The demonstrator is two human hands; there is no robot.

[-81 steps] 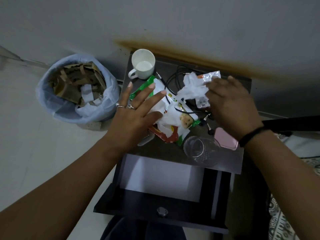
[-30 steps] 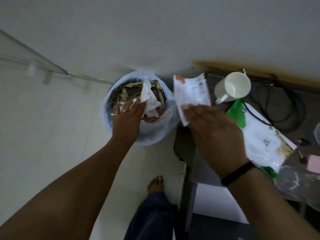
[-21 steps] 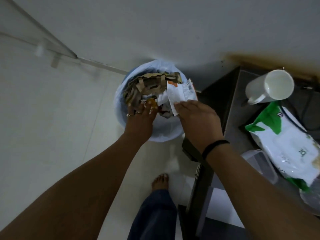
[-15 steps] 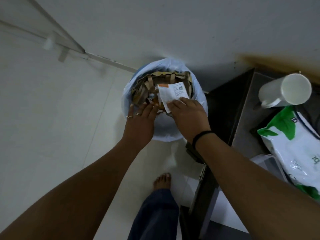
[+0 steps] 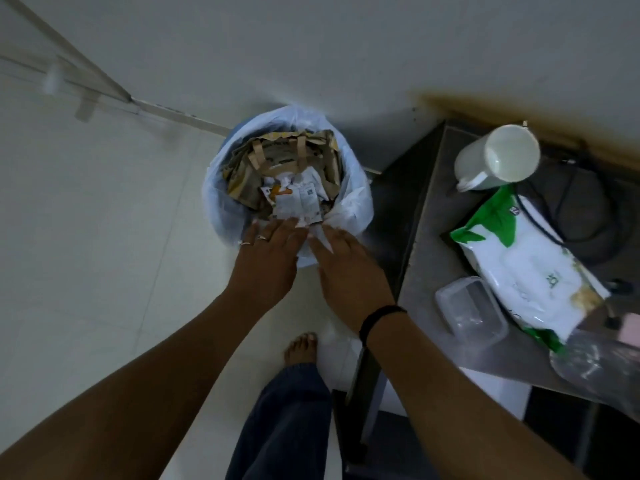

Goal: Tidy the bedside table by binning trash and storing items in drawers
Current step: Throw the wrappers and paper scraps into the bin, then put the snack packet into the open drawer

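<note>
A round bin lined with a pale blue plastic bag (image 5: 349, 202) stands on the light floor, near the corner of the wall. It is full of brown torn cardboard (image 5: 256, 161). On top of the cardboard lie a crumpled white tissue (image 5: 289, 178) and a flat white packet with small print and an orange mark (image 5: 298, 202). These bits of trash are inside the bin.

The person's left hand (image 5: 266, 261) hangs over the near edge of the bin, palm down. Its fingers are stretched out and a little apart, and they hold nothing. Two thin rings show on it. Just beside it is the right hand (image 5: 349, 275), also flat with its fingers out and empty. A black band sits on that wrist. The fingertips may brush the bag's edge, but it is hard to tell.

Below the hands, a bare foot (image 5: 301, 348) stands on the floor.

To the right is the dark bedside table (image 5: 426, 244). On it sit a white mug (image 5: 498, 161), a black cable (image 5: 581, 216), a white and green soft packet (image 5: 530, 271), a clear plastic box (image 5: 471, 313) and a clear glass (image 5: 602, 368) at the edge of the view. Under the table top, a drawer stands open (image 5: 495, 389).
</note>
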